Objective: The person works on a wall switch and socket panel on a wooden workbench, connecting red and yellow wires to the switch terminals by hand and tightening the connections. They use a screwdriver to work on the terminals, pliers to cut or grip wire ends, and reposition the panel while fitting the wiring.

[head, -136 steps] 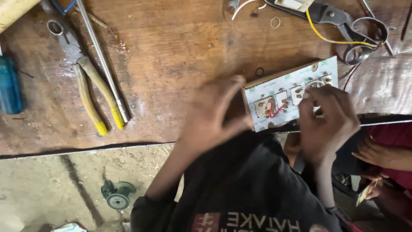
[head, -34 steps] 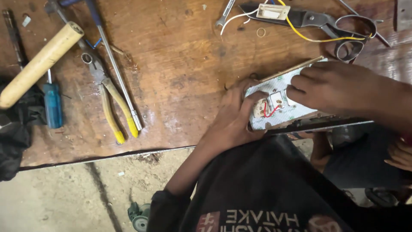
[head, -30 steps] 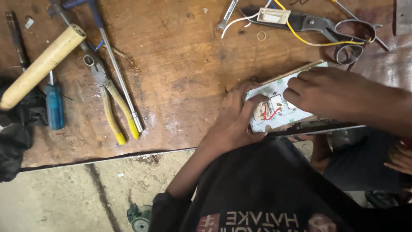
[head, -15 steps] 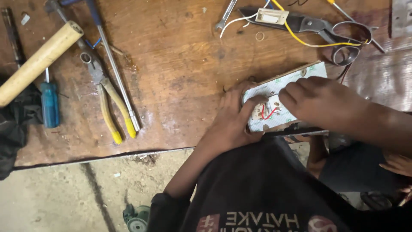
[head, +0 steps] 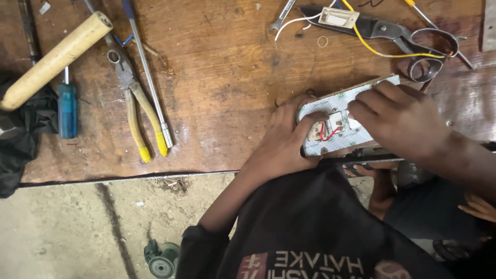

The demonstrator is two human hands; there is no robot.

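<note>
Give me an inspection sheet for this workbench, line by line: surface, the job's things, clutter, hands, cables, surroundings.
Surface: worn, stained wooden bench.
Job's things: white switch board, back side up, red wire showing.
Clutter: yellow-handled pliers, blue screwdriver, wooden hammer handle, scissors, metal rod.
Hands: left hand presses the board's left end; right hand covers its right end.
Cables: yellow wire, white wire.
Surroundings: concrete floor, black cloth.

Soft, even daylight; sharp focus, faint glare on worn wood.
</note>
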